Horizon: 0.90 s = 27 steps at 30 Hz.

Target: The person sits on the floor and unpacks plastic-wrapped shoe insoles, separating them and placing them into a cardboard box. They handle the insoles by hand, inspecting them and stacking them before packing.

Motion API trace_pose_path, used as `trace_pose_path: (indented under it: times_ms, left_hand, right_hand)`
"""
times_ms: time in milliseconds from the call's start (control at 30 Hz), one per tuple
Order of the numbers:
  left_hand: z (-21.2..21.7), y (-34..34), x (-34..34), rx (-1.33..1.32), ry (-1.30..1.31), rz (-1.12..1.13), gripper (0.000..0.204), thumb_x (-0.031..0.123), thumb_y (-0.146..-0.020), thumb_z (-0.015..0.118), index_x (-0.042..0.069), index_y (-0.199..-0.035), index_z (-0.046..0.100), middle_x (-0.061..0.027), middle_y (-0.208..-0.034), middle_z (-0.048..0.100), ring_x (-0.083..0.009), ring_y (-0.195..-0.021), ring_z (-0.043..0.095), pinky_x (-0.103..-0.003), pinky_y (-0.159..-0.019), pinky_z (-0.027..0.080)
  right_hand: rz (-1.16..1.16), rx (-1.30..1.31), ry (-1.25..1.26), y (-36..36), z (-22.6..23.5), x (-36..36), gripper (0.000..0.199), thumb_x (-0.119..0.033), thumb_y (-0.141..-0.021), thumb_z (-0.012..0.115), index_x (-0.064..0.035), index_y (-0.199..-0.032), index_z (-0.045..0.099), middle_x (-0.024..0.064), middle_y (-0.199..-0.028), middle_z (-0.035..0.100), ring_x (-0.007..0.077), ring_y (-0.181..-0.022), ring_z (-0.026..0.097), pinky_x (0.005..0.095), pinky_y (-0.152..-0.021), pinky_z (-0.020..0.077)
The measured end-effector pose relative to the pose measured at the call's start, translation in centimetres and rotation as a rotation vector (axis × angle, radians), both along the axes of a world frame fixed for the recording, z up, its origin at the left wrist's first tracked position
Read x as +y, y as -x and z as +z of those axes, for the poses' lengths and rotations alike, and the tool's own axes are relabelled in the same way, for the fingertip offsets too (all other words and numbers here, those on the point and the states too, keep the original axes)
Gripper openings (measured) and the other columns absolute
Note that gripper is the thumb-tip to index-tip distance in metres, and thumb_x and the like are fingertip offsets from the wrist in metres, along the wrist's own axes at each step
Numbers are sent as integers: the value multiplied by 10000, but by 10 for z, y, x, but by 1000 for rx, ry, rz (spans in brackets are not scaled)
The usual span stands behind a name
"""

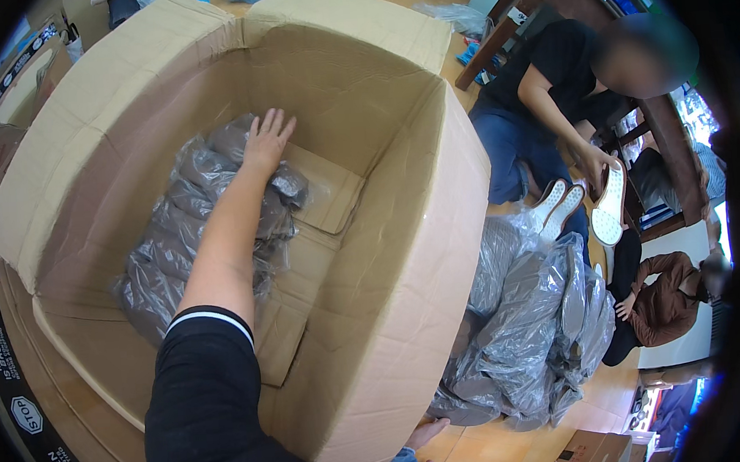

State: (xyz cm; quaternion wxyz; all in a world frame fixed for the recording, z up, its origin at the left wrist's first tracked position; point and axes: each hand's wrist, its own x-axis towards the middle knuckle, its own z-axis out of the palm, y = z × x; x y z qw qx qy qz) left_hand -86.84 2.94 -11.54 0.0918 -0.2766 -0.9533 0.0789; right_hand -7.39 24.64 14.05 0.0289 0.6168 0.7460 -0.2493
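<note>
Left hand [266,141], grip spread flat, palm down on the top end of the bagged grey bundle [192,233] inside the big cardboard box [405,254]. Bundle sits on the box floor against the 9 o'clock wall; long axis runs 1 o'clock to 7 o'clock, nearly parallel to the forearm. Bulk of it lies toward 7 o'clock from the palm. Right hand not in view, so left is the only one near. More bagged grey packs [528,323] are piled outside the box at 3 o'clock.

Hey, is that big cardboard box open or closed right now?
Open. The cardboard box has its flaps folded outward, and a hand presses plastic-wrapped grey bundles inside it.
</note>
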Motion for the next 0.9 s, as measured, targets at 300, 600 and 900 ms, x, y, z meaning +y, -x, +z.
trace_pose_path:
  times_ms: [300,600,900]
  left_hand:
    - [37,10,0,-524,367,167,418,258,-929,461,136,-1316,562,-78,-1367,534,-272,-1302,466,-465,-1147,191]
    - [10,-16,25,-601,236,84,711,558,-925,225,60,-1328,534,-169,-1400,474,-304,-1319,433,-496,-1139,183]
    - [8,-11,28,-661,298,137,713,578,-918,270,52,-1325,529,-176,-1415,450,-318,-1326,417,-493,-1125,228]
  right_hand:
    - [-16,63,116,-8,-1,-5,530,-230,-943,600,-132,-1426,404,89,-1076,559,182,-922,570,314,-774,478]
    - [-92,36,162,15,12,-7,538,-244,-943,600,-138,-1431,399,120,-1139,555,203,-948,573,333,-805,478]
    - [-35,24,40,-2,0,-9,515,-210,-920,606,-3,-1358,431,109,-908,645,175,-795,622,299,-697,505]
